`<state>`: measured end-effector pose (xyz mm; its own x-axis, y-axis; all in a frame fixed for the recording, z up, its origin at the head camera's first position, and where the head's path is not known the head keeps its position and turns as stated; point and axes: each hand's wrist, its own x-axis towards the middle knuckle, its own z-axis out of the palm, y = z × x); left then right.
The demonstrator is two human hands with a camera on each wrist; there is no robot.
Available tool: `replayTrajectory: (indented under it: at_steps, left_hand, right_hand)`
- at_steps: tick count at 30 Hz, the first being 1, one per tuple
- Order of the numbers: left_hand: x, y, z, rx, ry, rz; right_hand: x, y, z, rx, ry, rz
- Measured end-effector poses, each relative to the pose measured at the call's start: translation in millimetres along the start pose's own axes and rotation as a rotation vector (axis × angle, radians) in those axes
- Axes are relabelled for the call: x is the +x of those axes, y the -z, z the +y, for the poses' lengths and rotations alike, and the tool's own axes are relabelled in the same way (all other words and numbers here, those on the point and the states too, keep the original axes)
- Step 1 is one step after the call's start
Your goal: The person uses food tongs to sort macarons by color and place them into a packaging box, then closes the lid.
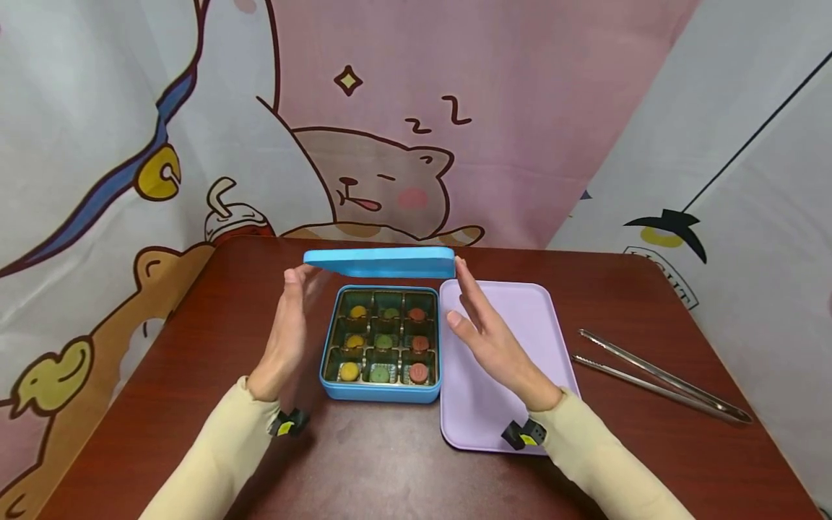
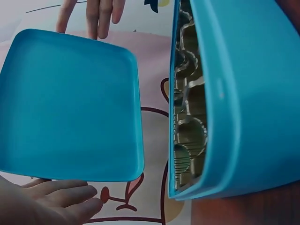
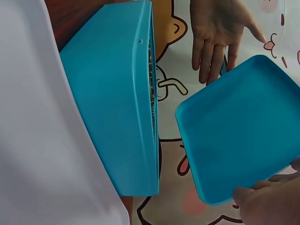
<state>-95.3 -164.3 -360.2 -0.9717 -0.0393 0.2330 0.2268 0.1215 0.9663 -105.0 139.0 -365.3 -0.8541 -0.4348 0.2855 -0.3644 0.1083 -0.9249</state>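
A light-blue lid (image 1: 383, 261) is held up, tilted, above and behind a matching blue box (image 1: 380, 393). My left hand (image 1: 286, 339) presses its straight fingers against the lid's left edge. At the opposite edge, my right hand (image 1: 494, 347) touches it with extended fingers, thumb apart. The left wrist view shows the lid's hollow inside (image 2: 75, 108) between both hands. Inside the box is a gold divided insert (image 1: 398, 295), with small round yellow pieces (image 1: 349, 372) on the left, green pieces (image 1: 380, 373) mid, and pinkish-red pieces (image 1: 419, 373) on the right.
A lilac tray (image 1: 481, 419) lies against the box's right side, partly under my right forearm. Metal tongs (image 1: 663, 379) rest farther right, arms spread. The brown table (image 1: 364, 462) backs onto a cartoon-printed curtain (image 1: 520, 87).
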Motion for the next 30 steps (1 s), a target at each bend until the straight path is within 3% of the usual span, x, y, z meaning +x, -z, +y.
replayTrajectory:
  at_steps: [5,12,19,24,30]
  left_hand:
    - [-4.5,-0.9,-3.8,-0.024,0.01,0.018]
    - [-12.3,-2.7,-12.8,0.108,0.006,0.007]
    - [-20.2,-1.2,-23.2,0.138,0.052,-0.016]
    - [-26.1,3.3,-27.3,0.154,0.085,-0.068]
    - [-32.4,11.7,-32.3,0.205,0.075,-0.164]
  right_hand:
    - [-6.7,-0.3,-0.5,0.032,-0.06,-0.044]
    - [-14.7,-0.3,4.3,0.021,-0.078,-0.092]
    - [-18.4,0.6,8.2,-0.008,-0.089,-0.094]
    - [-21.0,0.6,10.4,-0.069,-0.115,-0.094]
    - [-25.1,2.8,13.2,-0.125,-0.163,-0.104]
